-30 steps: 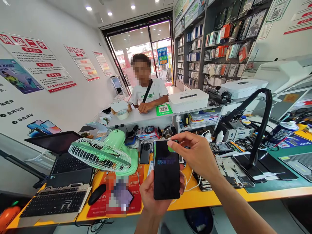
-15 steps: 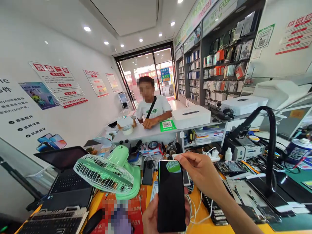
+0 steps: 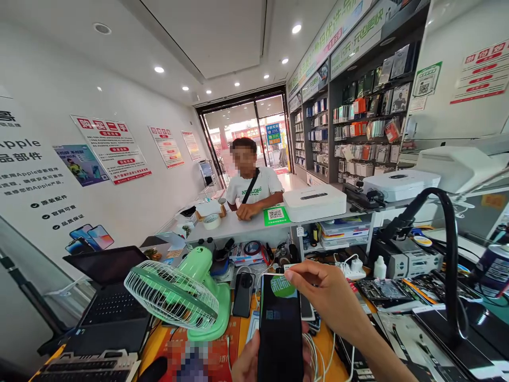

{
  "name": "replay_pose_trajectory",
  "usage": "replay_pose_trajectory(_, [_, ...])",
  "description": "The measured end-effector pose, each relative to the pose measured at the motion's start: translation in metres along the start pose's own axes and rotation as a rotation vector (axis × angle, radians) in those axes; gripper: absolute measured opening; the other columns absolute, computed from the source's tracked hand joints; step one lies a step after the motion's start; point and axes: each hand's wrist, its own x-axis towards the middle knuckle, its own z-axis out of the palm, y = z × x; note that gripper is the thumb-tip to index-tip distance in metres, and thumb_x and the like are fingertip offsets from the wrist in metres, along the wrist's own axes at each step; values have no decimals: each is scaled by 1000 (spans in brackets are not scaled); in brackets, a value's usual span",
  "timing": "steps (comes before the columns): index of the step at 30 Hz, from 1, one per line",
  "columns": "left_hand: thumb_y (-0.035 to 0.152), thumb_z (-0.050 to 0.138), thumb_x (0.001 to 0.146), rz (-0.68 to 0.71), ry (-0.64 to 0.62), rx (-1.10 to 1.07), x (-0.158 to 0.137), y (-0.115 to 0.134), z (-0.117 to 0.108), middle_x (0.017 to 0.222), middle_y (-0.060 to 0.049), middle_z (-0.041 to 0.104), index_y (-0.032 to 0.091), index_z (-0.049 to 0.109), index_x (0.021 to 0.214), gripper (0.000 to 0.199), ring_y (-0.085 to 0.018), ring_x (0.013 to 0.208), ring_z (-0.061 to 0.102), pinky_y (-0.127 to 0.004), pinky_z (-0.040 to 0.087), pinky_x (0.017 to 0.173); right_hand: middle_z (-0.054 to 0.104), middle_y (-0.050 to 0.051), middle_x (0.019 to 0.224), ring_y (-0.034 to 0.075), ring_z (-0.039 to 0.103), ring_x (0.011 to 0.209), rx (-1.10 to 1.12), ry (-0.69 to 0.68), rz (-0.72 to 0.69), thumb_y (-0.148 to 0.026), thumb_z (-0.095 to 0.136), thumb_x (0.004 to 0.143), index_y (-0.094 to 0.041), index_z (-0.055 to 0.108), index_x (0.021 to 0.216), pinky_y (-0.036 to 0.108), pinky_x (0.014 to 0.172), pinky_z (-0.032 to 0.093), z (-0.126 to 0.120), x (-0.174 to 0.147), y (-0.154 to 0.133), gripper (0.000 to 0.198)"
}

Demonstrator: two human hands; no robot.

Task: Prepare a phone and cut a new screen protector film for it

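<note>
Smartphone [image 3: 280, 337]: over the yellow workbench [image 3: 326, 340], black screen towards the camera, green patch [image 3: 282, 287] near its top.
Left hand [image 3: 247, 362]: clamped around the smartphone's lower sides.
Right hand [image 3: 332, 297]: thumb and fingertip at the top edge; cannot tell whether they pinch it.
Desk fan [image 3: 175, 294]: green, left of the smartphone, beside an open laptop [image 3: 111, 305].

The phone [image 3: 280, 339] was black with a green patch [image 3: 283, 287], the fan [image 3: 199, 263] mint green with a white guard [image 3: 167, 307], the QR card [image 3: 275, 215] green around a black-and-white pixel pattern, the desk [image 3: 151, 342] orange-yellow.
</note>
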Motion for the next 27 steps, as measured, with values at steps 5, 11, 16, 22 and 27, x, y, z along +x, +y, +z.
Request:
replay_pose_trajectory(5, [81, 54, 73, -19, -42, -6, -2, 2, -2, 93, -19, 73, 20, 75, 115, 77, -33, 71, 67, -51, 50, 75, 72, 3, 82, 20, 64, 77, -27, -15, -15, -47, 57, 94, -23, 75, 88, 29, 66, 47, 0, -1, 2, 31])
replay_pose_trajectory(11, [74, 54, 78, -57, -185, -48, -2, 10, -3, 99, -16, 73, 16, 75, 115, 72, -27, 74, 65, -42, 46, 76, 71, 1, 84, 19, 62, 78, -20, -42, -4, -46, 57, 94, -25, 76, 92, 28, 69, 46, -2, -4, 3, 28])
replay_pose_trajectory(16, [73, 51, 81, -42, -217, -65, -4, 10, -4, 100, -16, 72, 16, 74, 116, 71, -27, 74, 63, -42, 44, 76, 70, 1, 82, 18, 59, 76, -31, -37, -6, -46, 56, 94, -24, 75, 90, 28, 67, 45, -1, -4, 4, 30])
replay_pose_trajectory(22, [69, 52, 82, -56, -224, -153, -4, 7, -3, 98, -17, 70, 10, 72, 118, 72, -25, 74, 63, -35, 41, 70, 74, 3, 85, 19, 63, 75, 25, -29, 41, -48, 58, 93, -22, 77, 96, 28, 66, 47, -2, -5, 2, 33])
replay_pose_trajectory(27, [64, 53, 85, -50, -237, -232, -5, 7, -2, 99, -21, 69, -1, 65, 125, 78, -25, 77, 65, -32, 39, 71, 71, 3, 78, 19, 65, 74, 181, -67, 32, -53, 59, 92, -20, 77, 99, 28, 69, 51, -4, -5, 4, 38])
